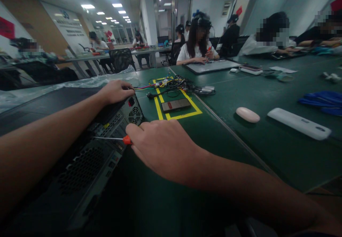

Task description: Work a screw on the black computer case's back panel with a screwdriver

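Note:
A black desktop computer case (82,174) lies on the left, its back panel with vents, a fan grille and ports turned to the right. My left hand (117,91) reaches across the top, its fingers curled over the far corner of the case. A screwdriver (127,140) with an orange handle is gripped in my right hand (162,148), beside the back panel. Its thin metal shaft points left to the panel, around the slot area. Whether the tip sits in a screw is too dark to tell. Most of the handle is hidden in my closed fingers.
Bundled cables (181,84) and a dark flat box (176,104) lie by yellow tape (184,116) on the green table (227,155). A pink oval object (248,114), a white elongated device (299,123) and blue cloth (323,101) are at right. Several people sit beyond.

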The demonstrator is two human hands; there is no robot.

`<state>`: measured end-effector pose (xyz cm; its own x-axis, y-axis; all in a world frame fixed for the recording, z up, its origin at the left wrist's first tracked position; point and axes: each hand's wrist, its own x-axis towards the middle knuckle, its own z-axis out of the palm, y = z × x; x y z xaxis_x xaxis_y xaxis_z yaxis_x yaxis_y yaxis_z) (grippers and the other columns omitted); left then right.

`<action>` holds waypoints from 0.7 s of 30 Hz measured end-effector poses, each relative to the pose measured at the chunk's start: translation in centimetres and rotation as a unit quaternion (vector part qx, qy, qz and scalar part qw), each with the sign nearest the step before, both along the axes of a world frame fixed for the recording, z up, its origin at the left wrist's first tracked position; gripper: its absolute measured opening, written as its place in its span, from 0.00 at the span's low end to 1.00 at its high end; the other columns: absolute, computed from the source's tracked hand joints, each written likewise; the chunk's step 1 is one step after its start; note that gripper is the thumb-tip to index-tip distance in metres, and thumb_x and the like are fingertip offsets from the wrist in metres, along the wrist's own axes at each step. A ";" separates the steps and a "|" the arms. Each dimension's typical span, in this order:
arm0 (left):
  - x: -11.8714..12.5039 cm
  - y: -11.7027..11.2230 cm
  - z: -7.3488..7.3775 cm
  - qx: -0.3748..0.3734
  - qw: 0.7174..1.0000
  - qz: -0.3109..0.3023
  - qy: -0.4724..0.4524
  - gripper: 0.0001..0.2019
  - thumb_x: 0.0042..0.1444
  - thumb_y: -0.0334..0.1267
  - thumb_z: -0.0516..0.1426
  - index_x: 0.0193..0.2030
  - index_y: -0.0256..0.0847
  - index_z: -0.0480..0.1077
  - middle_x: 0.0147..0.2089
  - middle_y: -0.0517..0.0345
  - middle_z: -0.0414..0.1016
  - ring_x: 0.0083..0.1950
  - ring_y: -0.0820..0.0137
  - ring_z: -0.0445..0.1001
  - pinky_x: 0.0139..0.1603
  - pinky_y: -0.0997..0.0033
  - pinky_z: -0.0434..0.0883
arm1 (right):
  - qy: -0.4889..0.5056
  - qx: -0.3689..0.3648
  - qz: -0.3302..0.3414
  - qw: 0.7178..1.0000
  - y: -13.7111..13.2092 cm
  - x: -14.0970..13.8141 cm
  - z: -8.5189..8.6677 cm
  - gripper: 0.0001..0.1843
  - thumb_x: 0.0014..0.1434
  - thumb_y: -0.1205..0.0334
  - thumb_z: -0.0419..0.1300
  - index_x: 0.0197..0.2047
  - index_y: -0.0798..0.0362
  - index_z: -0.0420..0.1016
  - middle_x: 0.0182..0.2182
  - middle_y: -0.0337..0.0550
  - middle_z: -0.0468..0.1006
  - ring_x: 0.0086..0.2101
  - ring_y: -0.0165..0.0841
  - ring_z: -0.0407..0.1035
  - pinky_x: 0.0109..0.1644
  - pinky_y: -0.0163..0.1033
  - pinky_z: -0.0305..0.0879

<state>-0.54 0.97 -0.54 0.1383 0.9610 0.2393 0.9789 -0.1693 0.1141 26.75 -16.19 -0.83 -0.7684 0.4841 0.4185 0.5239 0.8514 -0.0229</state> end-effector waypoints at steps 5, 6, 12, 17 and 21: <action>0.0 -0.1 0.1 -0.006 1.000 0.002 -0.009 0.25 0.57 0.53 0.55 0.48 0.45 0.88 0.50 0.46 0.89 0.55 0.47 0.83 0.60 0.53 0.77 | 0.007 -0.011 0.006 1.000 -0.1 0.0 0.1 0.09 0.77 0.66 0.56 0.44 0.53 0.77 0.36 0.45 0.87 0.35 0.42 0.83 0.28 0.46 0.46; 0.1 -0.1 0.1 -0.008 1.000 0.003 -0.011 0.25 0.57 0.53 0.55 0.48 0.45 0.88 0.50 0.46 0.89 0.55 0.47 0.83 0.60 0.53 0.77 | 0.008 -0.014 0.007 1.000 -0.2 0.0 0.1 0.09 0.77 0.66 0.56 0.44 0.53 0.77 0.36 0.45 0.87 0.36 0.42 0.83 0.28 0.46 0.47; 0.2 -0.2 0.2 -0.004 1.000 0.002 -0.021 0.23 0.57 0.52 0.56 0.46 0.47 0.89 0.51 0.46 0.89 0.55 0.48 0.83 0.60 0.53 0.77 | 0.003 -0.050 0.013 0.999 -0.5 0.0 0.7 0.10 0.76 0.64 0.59 0.40 0.53 0.79 0.37 0.46 0.88 0.38 0.43 0.84 0.29 0.45 0.49; 0.3 -0.3 0.3 -0.003 1.000 0.011 -0.022 0.23 0.56 0.52 0.56 0.47 0.47 0.89 0.50 0.47 0.89 0.55 0.48 0.83 0.59 0.55 0.78 | -0.005 -0.051 0.012 0.999 -0.5 -0.1 0.6 0.12 0.78 0.64 0.57 0.41 0.54 0.78 0.37 0.46 0.88 0.38 0.42 0.84 0.28 0.45 0.47; 0.1 0.0 0.2 -0.001 1.000 0.001 -0.023 0.23 0.56 0.51 0.57 0.46 0.46 0.89 0.50 0.47 0.89 0.55 0.46 0.83 0.58 0.55 0.78 | 0.005 -0.021 0.032 0.999 -0.2 0.0 0.2 0.08 0.77 0.67 0.55 0.50 0.55 0.76 0.37 0.44 0.87 0.35 0.42 0.84 0.27 0.45 0.48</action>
<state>-0.44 0.95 -0.39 0.1258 0.9615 0.2442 0.9731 -0.1675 0.1584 26.76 -16.34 -0.64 -0.7942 0.4518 0.4064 0.4682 0.8813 -0.0647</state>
